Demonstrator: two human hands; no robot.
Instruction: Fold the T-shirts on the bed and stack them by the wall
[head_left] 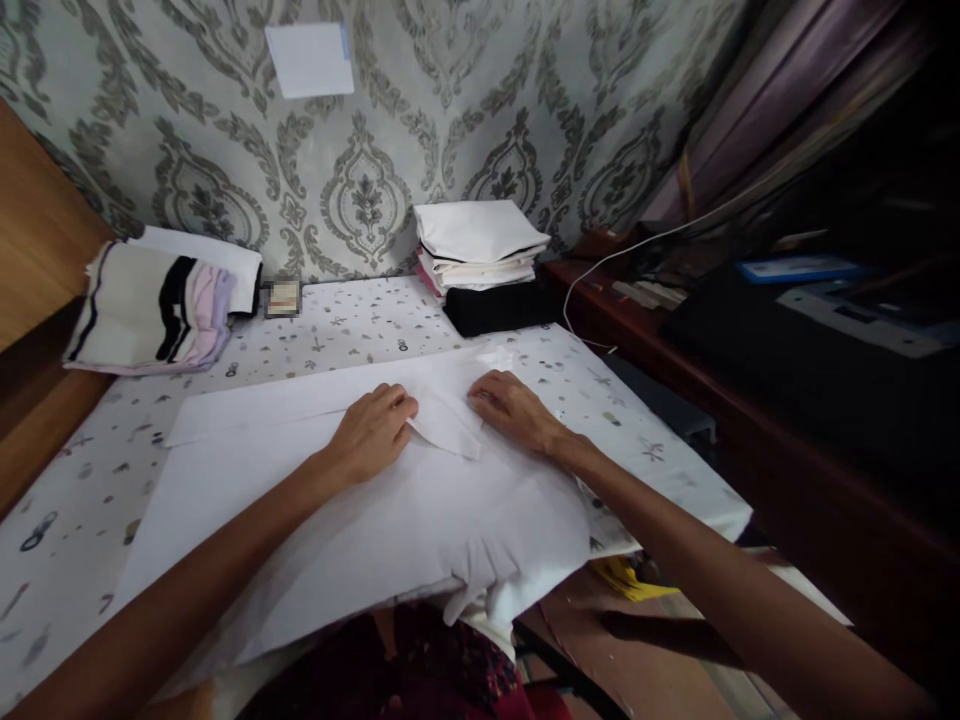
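A white garment (360,510) lies spread flat on the patterned table cover (337,330), its near edge hanging over the table's front. My left hand (371,432) rests on the cloth near its middle, fingers curled down and pressed on a folded flap. My right hand (512,408) lies just to the right, fingers flat and stretched along the fold. A small pointed flap of white cloth (450,432) sits between the two hands.
A pile of folded white and dark clothes (480,262) stands at the back against the wallpapered wall. Another folded pile with striped edges (161,300) sits at the back left. A dark wooden desk (787,400) with cables and a black device borders the right.
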